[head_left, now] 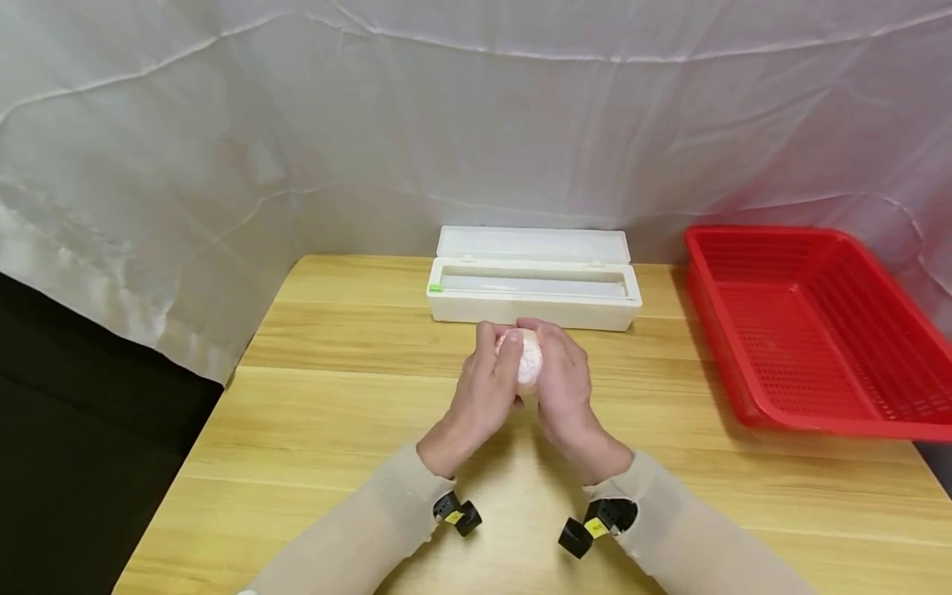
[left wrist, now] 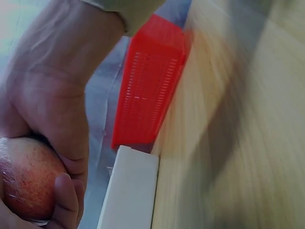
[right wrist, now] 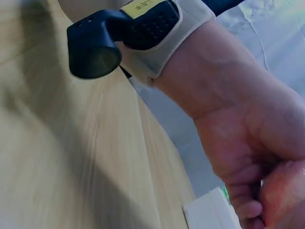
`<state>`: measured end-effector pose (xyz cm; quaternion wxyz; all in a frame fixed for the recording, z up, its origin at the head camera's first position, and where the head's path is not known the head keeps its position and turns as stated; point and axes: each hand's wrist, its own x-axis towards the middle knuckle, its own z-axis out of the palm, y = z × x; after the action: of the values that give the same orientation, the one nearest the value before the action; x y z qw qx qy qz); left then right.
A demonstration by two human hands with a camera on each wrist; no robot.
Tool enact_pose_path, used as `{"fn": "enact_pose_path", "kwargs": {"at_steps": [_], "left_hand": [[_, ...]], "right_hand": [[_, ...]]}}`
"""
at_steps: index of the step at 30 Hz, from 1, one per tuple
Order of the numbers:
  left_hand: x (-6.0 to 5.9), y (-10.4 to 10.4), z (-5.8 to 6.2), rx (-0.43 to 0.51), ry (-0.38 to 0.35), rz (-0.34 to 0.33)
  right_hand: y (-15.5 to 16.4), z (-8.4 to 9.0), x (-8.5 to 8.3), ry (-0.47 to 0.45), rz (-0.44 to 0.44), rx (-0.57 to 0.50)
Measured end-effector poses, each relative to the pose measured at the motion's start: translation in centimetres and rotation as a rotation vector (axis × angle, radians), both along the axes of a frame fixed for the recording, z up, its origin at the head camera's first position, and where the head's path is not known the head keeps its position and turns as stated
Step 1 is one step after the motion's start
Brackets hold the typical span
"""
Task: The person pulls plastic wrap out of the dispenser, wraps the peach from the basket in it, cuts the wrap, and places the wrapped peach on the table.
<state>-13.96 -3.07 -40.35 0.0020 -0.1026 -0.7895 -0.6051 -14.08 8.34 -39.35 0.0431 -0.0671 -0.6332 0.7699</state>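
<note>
A round red-and-yellow fruit that looks like an apple is wrapped in clear, wrinkled film and held between both hands above the table. From the left, my left hand grips it with the thumb lying over its top. My right hand wraps the opposite side, its fingers curled round it. In the head view only a shiny strip of the fruit shows between the hands; the rest is covered. Just beyond the fingers stands a white cling film box, its lid raised.
A red perforated plastic basket stands at the right of the wooden table. A small green tab sits on the box's left corner. Pale cloth hangs behind the table, and the left side drops off to a dark area.
</note>
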Motion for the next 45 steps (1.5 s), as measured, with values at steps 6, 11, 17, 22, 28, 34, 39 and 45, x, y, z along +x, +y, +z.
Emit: {"fn": "enact_pose_path", "kwargs": {"at_steps": [6,11,17,22,28,34,39,45], "left_hand": [[-0.4,-0.6,-0.1,0.136,0.029,-0.004],[-0.9,-1.4,0.0,0.302,0.039,0.001],[-1.3,-2.5,0.9,0.196,-0.071,-0.002],[-1.4,-2.6,1.7,0.33,-0.263,-0.102],[-1.3,-2.0,0.7,0.52,-0.304,-0.058],[-0.2,-0.5,0.0,0.551,-0.222,-0.003],[0.6,0.8,0.0,0.456,-0.121,0.157],[0.7,0.3,0.1,0.413,-0.077,0.185]], "right_hand": [[1.2,0.6,0.2,0.008,0.202,0.051],[1.9,0.9,1.0,0.036,0.361,0.199],[2.3,0.5,1.1,0.231,0.266,0.507],[2.5,-1.0,0.8,0.738,0.123,0.978],[2.8,-0.2,1.0,0.466,0.288,0.545],[1.5,0.1,0.8,0.124,0.161,0.227],[-0.7,-0.7,1.6,0.24,-0.09,0.374],[-0.7,-1.1,2.3,0.337,-0.037,0.374]]}}
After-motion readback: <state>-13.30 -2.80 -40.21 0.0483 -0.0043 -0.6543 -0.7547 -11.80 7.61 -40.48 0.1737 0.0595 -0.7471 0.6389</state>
